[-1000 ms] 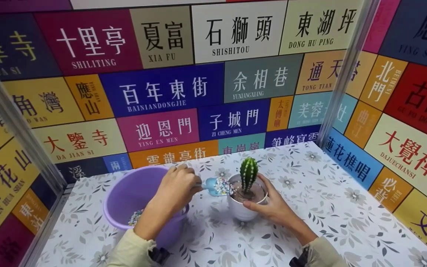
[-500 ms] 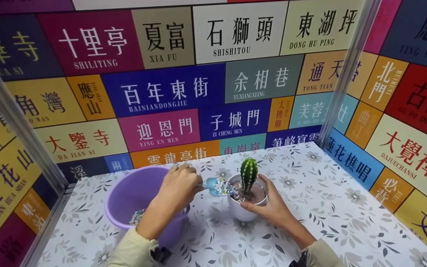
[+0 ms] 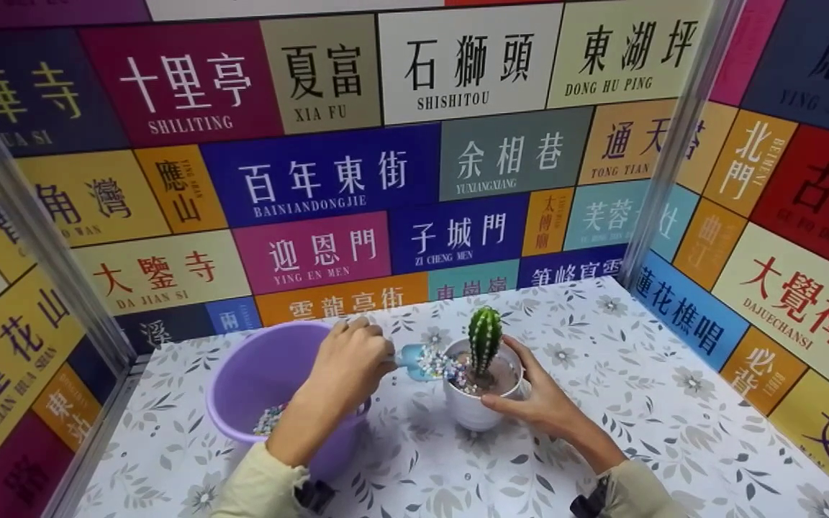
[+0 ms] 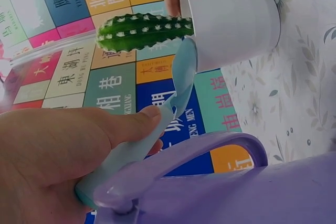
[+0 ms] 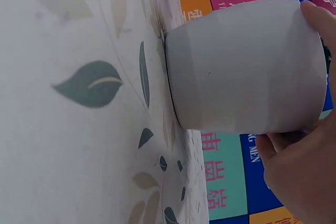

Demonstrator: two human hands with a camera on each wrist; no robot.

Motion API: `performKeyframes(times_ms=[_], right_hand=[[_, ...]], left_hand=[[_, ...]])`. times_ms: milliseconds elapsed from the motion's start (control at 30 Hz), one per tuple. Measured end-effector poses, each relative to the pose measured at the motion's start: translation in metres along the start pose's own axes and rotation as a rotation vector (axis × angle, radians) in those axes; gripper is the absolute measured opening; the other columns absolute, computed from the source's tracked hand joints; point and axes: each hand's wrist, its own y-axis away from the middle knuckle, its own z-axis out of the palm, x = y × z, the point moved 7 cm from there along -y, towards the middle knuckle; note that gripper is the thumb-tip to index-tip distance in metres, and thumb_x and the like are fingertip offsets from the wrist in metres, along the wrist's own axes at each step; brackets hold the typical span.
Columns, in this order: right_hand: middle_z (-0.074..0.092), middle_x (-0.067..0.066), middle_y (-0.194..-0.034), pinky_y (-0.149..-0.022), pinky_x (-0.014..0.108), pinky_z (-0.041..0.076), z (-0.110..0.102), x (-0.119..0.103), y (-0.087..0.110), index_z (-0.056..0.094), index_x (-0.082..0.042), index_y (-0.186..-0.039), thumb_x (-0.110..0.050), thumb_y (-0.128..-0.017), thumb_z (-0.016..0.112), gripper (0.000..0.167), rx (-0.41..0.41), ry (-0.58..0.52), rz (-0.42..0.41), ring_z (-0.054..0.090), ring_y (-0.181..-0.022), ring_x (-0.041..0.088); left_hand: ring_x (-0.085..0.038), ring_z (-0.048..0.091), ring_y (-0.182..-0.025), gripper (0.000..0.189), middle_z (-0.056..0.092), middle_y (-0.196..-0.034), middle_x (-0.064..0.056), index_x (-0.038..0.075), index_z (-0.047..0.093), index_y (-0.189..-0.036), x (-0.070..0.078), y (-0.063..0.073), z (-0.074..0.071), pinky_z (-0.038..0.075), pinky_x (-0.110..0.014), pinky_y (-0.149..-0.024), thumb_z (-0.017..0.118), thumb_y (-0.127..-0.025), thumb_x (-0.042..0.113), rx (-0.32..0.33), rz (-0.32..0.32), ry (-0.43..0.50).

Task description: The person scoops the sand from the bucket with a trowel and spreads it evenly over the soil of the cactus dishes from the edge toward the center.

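My left hand [image 3: 353, 360] grips the handle of a small light-blue scoop [image 4: 184, 72], its blade tipped at the left rim of a white pot [image 3: 476, 414]. Multicoloured pebbles [image 3: 432, 360] lie in the blade and spill over the rim. In the pot a green ribbed cactus [image 3: 485, 342] stands upright in greyish-brown soil, with some pebbles along its left side. My right hand [image 3: 547, 399] holds the pot from the right, thumb on the near rim and fingers round the far side. In the right wrist view the pot's base meets the table.
A purple bucket [image 3: 245, 381] with pebbles [image 3: 268, 419] at its bottom stands left, under my left forearm. Its handle [image 4: 231, 139] rises close to the scoop's handle. A floral cloth [image 3: 673, 439] covers the table, and panels with Chinese lettering [image 3: 314, 173] wall the back and sides.
Pebbles have slid from the scoop into the pot, and more now lie left of the cactus. Both hands stay nearly where they were.
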Motion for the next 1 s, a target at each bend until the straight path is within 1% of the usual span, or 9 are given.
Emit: performKeyframes(times_ms=[100,233,367,467,567,667,767,867,1000], right_hand=[[0.019,0.017,-0.181,-0.128,0.075,0.021,0.001,-0.002,0.001,0.019,-0.024,-0.173,-0.038,-0.088,0.090,0.112,0.018,0.021,0.009,0.021,-0.165,0.047],[0.022,0.020,-0.179,-0.129,0.073,0.022,0.003,-0.006,0.002,0.020,-0.022,-0.173,-0.042,-0.084,0.093,0.117,0.052,0.067,0.010,0.025,-0.164,0.047],[0.026,0.020,-0.177,-0.126,0.075,0.026,0.006,-0.010,0.004,0.020,-0.025,-0.173,-0.050,-0.080,0.094,0.121,0.087,0.146,0.025,0.029,-0.162,0.048],[0.030,0.019,-0.172,-0.124,0.076,0.030,0.008,-0.013,0.005,0.019,-0.027,-0.173,-0.053,-0.079,0.093,0.122,0.102,0.177,0.025,0.033,-0.160,0.048],[0.030,0.018,-0.172,-0.124,0.076,0.030,0.010,-0.015,0.006,0.019,-0.027,-0.173,-0.052,-0.079,0.094,0.123,0.097,0.176,-0.002,0.034,-0.159,0.047],[0.026,0.017,-0.176,-0.125,0.076,0.027,0.011,-0.017,0.006,0.018,-0.025,-0.173,-0.048,-0.080,0.094,0.122,0.080,0.153,-0.043,0.030,-0.161,0.047],[0.024,0.016,-0.178,-0.125,0.076,0.026,0.011,-0.017,0.005,0.019,-0.022,-0.173,-0.045,-0.081,0.094,0.121,0.064,0.134,-0.074,0.029,-0.162,0.048],[0.026,0.016,-0.177,-0.125,0.076,0.026,0.011,-0.017,0.004,0.021,-0.020,-0.172,-0.044,-0.081,0.094,0.119,0.064,0.122,-0.084,0.030,-0.162,0.048],[0.030,0.016,-0.175,-0.124,0.075,0.030,0.012,-0.019,0.004,0.024,-0.021,-0.172,-0.046,-0.079,0.095,0.120,0.083,0.137,-0.075,0.034,-0.160,0.046]], left_hand=[[-0.026,0.066,-0.087,0.013,0.074,-0.083,-0.003,0.017,0.084,-0.083,0.000,0.000,-0.001,0.053,-0.043,-0.078,0.093,-0.085,0.025,0.031,0.006,-0.018],[-0.027,0.066,-0.088,0.013,0.075,-0.084,-0.004,0.017,0.083,-0.084,-0.002,0.000,0.000,0.052,-0.043,-0.078,0.092,-0.086,0.026,0.019,-0.004,-0.028],[-0.027,0.066,-0.088,0.013,0.075,-0.085,-0.004,0.017,0.084,-0.084,-0.002,-0.001,0.001,0.053,-0.044,-0.080,0.092,-0.086,0.026,0.009,-0.011,-0.031],[-0.027,0.066,-0.088,0.014,0.075,-0.085,-0.004,0.016,0.083,-0.084,-0.002,-0.001,0.002,0.053,-0.044,-0.081,0.092,-0.086,0.027,0.007,-0.018,-0.043],[-0.026,0.066,-0.089,0.016,0.075,-0.085,-0.004,0.017,0.083,-0.084,-0.002,-0.002,0.002,0.053,-0.043,-0.081,0.092,-0.086,0.029,0.007,-0.023,-0.061],[-0.026,0.067,-0.090,0.016,0.076,-0.086,-0.003,0.017,0.083,-0.085,-0.001,-0.002,0.002,0.053,-0.042,-0.082,0.093,-0.085,0.030,0.012,-0.023,-0.076],[-0.026,0.067,-0.092,0.016,0.076,-0.087,-0.003,0.017,0.084,-0.086,-0.001,-0.002,0.001,0.054,-0.042,-0.084,0.093,-0.085,0.031,0.018,-0.023,-0.087],[-0.026,0.066,-0.092,0.016,0.076,-0.087,-0.004,0.017,0.084,-0.085,-0.001,-0.002,0.000,0.054,-0.042,-0.085,0.093,-0.085,0.030,0.019,-0.024,-0.096],[-0.026,0.066,-0.092,0.016,0.076,-0.087,-0.003,0.018,0.083,-0.085,-0.002,-0.001,0.000,0.053,-0.042,-0.084,0.093,-0.085,0.030,0.024,-0.027,-0.109]])
